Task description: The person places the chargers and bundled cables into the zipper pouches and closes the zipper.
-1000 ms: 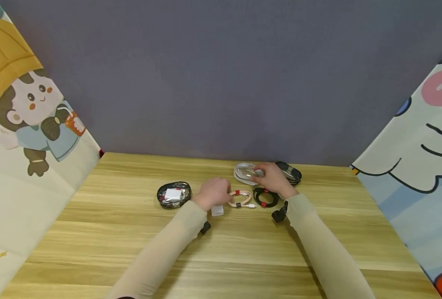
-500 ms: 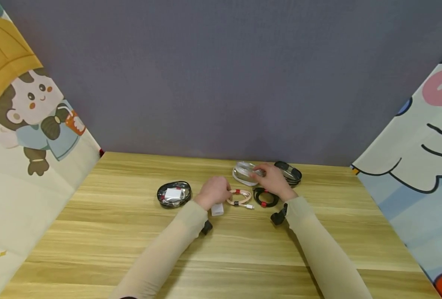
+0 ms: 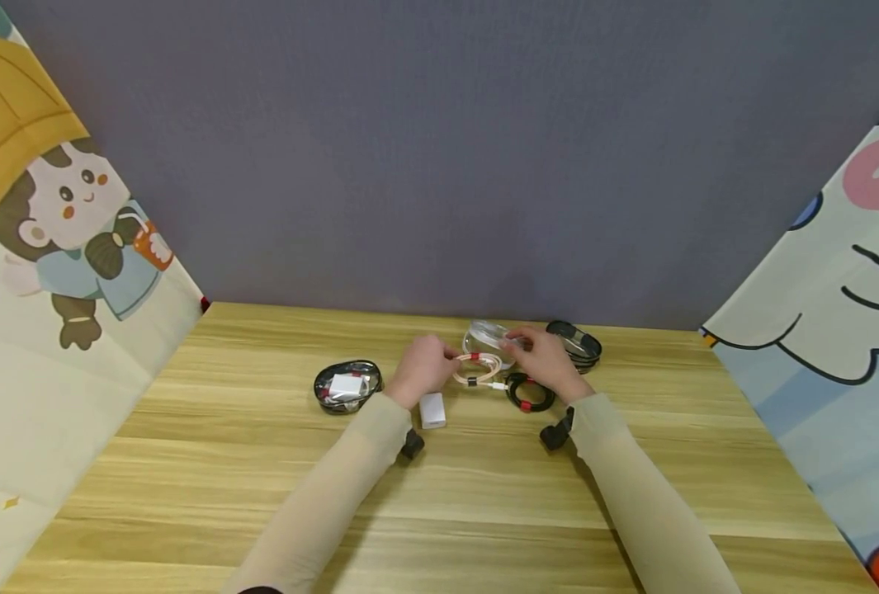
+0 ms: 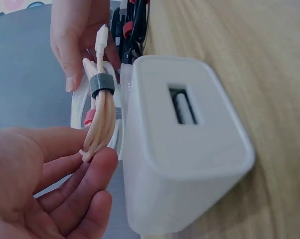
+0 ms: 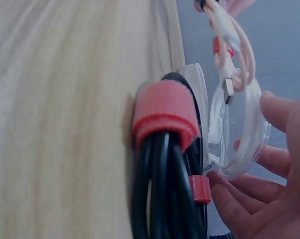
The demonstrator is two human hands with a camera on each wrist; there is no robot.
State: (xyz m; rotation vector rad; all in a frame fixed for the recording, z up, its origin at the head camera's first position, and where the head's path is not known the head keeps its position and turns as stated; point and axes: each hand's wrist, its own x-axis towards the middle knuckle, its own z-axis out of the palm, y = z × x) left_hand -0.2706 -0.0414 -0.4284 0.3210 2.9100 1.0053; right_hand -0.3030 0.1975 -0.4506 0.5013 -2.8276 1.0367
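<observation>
My left hand (image 3: 422,368) pinches a coiled pale pink charging cable (image 4: 104,112), tied with a red and a dark strap. The cable hangs raised, its white plug pointing up in the left wrist view. In the head view it overlaps the front of a coiled white cable in clear wrap (image 3: 486,332). My right hand (image 3: 545,358) grips that wrapped white cable (image 5: 249,129) at its right edge, thumb on one side and fingers on the other. Below, a white charger block (image 4: 190,109) stands by my left wrist. Near my right hand lies a coiled black cable (image 5: 162,174) with red straps.
Left on the wooden table (image 3: 439,528) lies a black cable coil (image 3: 324,404) around a white block (image 3: 346,386). Another black coil (image 3: 576,342) lies behind my right hand. A grey panel (image 3: 439,165) stands along the table's back edge.
My left hand has lifted the pink cable and moved it back toward the white one. The white cable has shifted slightly and tilted in my right hand, which stays nearly in place.
</observation>
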